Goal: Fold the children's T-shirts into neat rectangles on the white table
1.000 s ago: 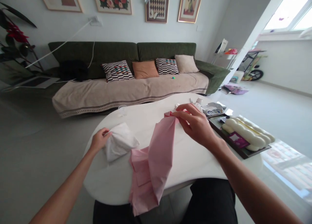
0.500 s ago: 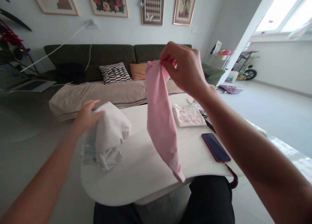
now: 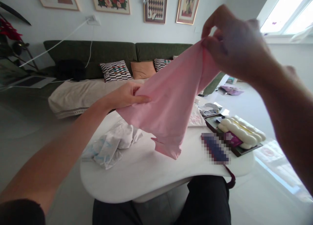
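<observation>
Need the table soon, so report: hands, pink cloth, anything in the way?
Right hand gripping pink cloth by its top corner, raised. Left hand at its side edge, grip unclear. Crumpled white cloth on table below.

The right hand (image 3: 234, 45) pinches the top of a pink cloth garment (image 3: 168, 104), and the left hand (image 3: 127, 96) grips its other edge, spreading it in the air above a white table (image 3: 146, 182). A crumpled white cloth (image 3: 110, 146) lies on the tabletop below.

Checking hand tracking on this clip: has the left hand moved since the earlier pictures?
Yes: the left hand has left the white cloth bundle and moved up and rightward, now above the white table, holding the pink cloth.
</observation>
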Tool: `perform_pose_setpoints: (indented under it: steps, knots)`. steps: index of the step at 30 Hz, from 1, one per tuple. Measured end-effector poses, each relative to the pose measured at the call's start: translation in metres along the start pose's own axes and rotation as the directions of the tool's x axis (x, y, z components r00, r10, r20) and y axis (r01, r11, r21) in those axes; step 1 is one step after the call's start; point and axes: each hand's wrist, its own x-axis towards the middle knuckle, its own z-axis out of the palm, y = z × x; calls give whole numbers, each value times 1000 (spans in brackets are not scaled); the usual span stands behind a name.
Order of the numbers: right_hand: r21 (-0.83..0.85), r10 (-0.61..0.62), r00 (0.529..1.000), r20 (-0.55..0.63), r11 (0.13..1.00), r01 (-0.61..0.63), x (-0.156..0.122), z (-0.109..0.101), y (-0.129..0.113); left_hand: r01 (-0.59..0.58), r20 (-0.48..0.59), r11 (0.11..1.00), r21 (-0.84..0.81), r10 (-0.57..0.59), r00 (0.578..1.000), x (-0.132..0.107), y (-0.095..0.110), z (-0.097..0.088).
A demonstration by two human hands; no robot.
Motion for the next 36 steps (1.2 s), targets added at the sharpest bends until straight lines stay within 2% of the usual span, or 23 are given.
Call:
perform_pose_setpoints:
  steps: [2, 3, 5, 6, 8, 9, 10, 11, 12, 15, 18, 21, 23, 25, 26, 27, 28, 29, 30, 33, 34, 35, 36]
  knots:
    - [56, 31, 999, -22, 998, -30, -5, -17, 20, 125, 8, 992, 35, -125, 992, -20, -13, -14]
    - [95, 49, 999, -2, 994, -49, -7, -24, 30, 173, -31, 984, 47, -171, 985, -28, -19, -23]
    - [136, 80, 984, 158, 986, -102, -9, -30, 51, 210, -173, 977, 32, -202, 964, -39, -29, -43]
    - [126, 85, 957, 278, 984, -124, -9, -27, 62, 200, -255, 980, 17, -189, 948, -41, -34, -52]
    - [79, 77, 858, 507, 988, -135, -9, -9, 79, 171, -380, 985, 26, -149, 913, -35, -44, -65]
    - [62, 75, 810, 582, 989, -136, -9, 6, 86, 180, -418, 982, 59, -139, 898, -29, -49, -70]
    - [66, 74, 788, 612, 987, -144, -9, 24, 89, 214, -451, 970, 112, -142, 881, -20, -55, -73]
    - [70, 90, 793, 602, 984, -166, -10, 42, 91, 261, -481, 949, 176, -148, 864, -11, -59, -75]
    - [70, 136, 828, 544, 976, -206, -11, 60, 91, 310, -519, 921, 237, -150, 842, -1, -64, -76]
    - [65, 281, 909, 308, 947, -314, -15, 97, 84, 381, -660, 857, 347, -66, 748, 18, -67, -84]
    - [127, 380, 924, 51, 915, -384, -19, 102, 74, 308, -731, 868, 388, 86, 677, 14, -55, -93]
    - [227, 380, 916, -132, 911, -345, -38, 87, 63, 165, -714, 910, 379, 174, 678, -16, -41, -93]
    - [261, 348, 928, -132, 915, -306, -66, 79, 54, 126, -679, 933, 337, 148, 719, -48, -41, -82]
    - [309, 357, 932, -58, 894, -323, -107, 78, 42, 179, -607, 945, 272, 24, 794, -85, -52, -58]
    - [343, 357, 933, 31, 873, -346, -132, 82, 35, 227, -532, 948, 223, -77, 843, -104, -62, -42]
    - [373, 369, 923, 106, 846, -381, -158, 88, 28, 276, -396, 947, 164, -193, 898, -123, -73, -22]
    - [407, 350, 913, 212, 817, -408, -186, 97, 22, 316, -263, 942, 113, -278, 924, -140, -85, 1]
    - [438, 339, 900, 273, 789, -430, -213, 108, 15, 357, -123, 932, 69, -347, 930, -156, -98, 24]
    - [461, 303, 891, 339, 772, -438, -241, 119, 9, 398, -3, 916, 41, -399, 917, -170, -110, 48]
    - [482, 187, 872, 453, 771, -416, -312, 153, -7, 480, 306, 877, 23, -463, 832, -191, -139, 104]
    - [474, 151, 859, 490, 780, -408, -330, 162, -11, 480, 361, 877, 34, -459, 812, -191, -148, 113]
    - [465, 110, 841, 530, 792, -396, -344, 169, -15, 472, 357, 880, 54, -459, 814, -189, -156, 118]
    - [453, 73, 819, 569, 804, -386, -355, 174, -18, 465, 299, 881, 90, -469, 831, -184, -165, 119]
